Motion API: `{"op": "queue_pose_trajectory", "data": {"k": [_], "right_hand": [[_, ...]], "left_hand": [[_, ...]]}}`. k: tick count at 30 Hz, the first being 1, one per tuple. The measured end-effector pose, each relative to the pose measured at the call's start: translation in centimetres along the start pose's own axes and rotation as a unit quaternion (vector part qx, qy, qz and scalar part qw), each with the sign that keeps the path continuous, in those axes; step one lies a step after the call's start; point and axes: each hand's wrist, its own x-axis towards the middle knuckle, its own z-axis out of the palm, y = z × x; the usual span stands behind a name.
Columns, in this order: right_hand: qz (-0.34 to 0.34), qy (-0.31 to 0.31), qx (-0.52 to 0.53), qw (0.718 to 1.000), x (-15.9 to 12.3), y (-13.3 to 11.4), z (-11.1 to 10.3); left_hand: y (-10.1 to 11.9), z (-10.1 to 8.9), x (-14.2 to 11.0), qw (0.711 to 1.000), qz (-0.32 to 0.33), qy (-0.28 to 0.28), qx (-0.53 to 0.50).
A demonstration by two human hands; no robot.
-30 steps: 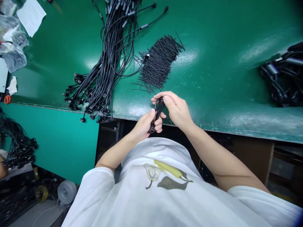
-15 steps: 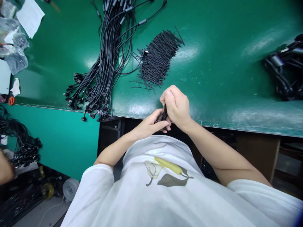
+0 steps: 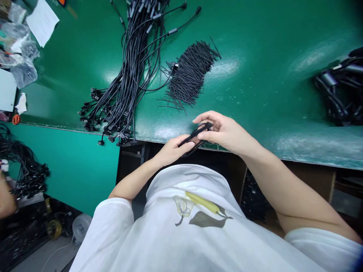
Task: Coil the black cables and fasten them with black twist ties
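A coiled black cable (image 3: 195, 134) is held between both hands, just over the front edge of the green table. My left hand (image 3: 177, 149) grips its left end, with the thumb laid across the loops. Around the coil's right end close the thumb and fingers of my right hand (image 3: 219, 130). Beyond the hands lies a pile of short black twist ties (image 3: 188, 73). To its left is a large bundle of black cables (image 3: 132, 64) with connectors at their near ends; one cable's connector rests on the tie pile.
More black cables (image 3: 340, 87) are heaped at the right edge. Plastic bags (image 3: 24, 71), a paper sheet (image 3: 42, 22) and an orange-handled tool (image 3: 16, 119) lie at the left. Another person's arm (image 3: 6, 196) is near a second cable bundle (image 3: 24, 170).
The coil has turned from steep to slanting rightward. My right hand went from open fingers near it, through a fist against it, to gripping its right end. The other person's arm shifted slightly.
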Motion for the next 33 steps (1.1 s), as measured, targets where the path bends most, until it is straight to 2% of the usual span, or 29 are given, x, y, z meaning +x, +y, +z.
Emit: {"op": "queue_pose_trajectory", "data": {"k": [3,6,9,13,17,22,25,28,30,33], "right_hand": [[-0.005,0.004,0.022,1.000,0.0,0.2,0.5],[0.001,0.021,0.021,1.000,0.2,0.6,1.0],[0.007,0.070,0.020,0.997,0.3,1.1,1.8],[-0.019,0.138,0.034,0.990,0.3,1.6,3.2],[-0.039,0.177,0.043,0.982,0.0,1.9,5.1],[-0.089,0.235,-0.053,0.966,-0.2,2.4,6.2],[-0.063,0.178,0.033,0.981,0.0,2.5,6.5],[-0.009,0.115,0.151,0.982,0.4,2.5,6.8],[0.015,0.117,0.203,0.972,0.9,2.4,6.8],[0.037,0.118,0.229,0.965,1.5,2.3,6.5]], "left_hand": [[0.3,-0.4,0.2,0.996,0.053,0.064,0.018],[0.5,-0.5,0.2,0.994,0.030,0.085,-0.063],[0.4,-0.3,0.0,0.997,-0.002,0.039,-0.065],[0.2,0.6,-0.5,1.000,0.004,-0.018,0.019],[-0.2,2.0,-0.9,0.997,0.006,-0.003,0.072],[-1.2,2.4,-1.0,0.996,-0.010,0.018,0.091],[-1.9,2.3,-0.7,0.998,-0.021,0.033,0.055],[-2.4,2.8,-0.4,0.994,-0.100,0.041,-0.023],[-2.5,3.5,-0.4,0.984,-0.140,0.070,-0.091],[-2.2,4.3,-0.8,0.971,-0.139,0.115,-0.159]]}}
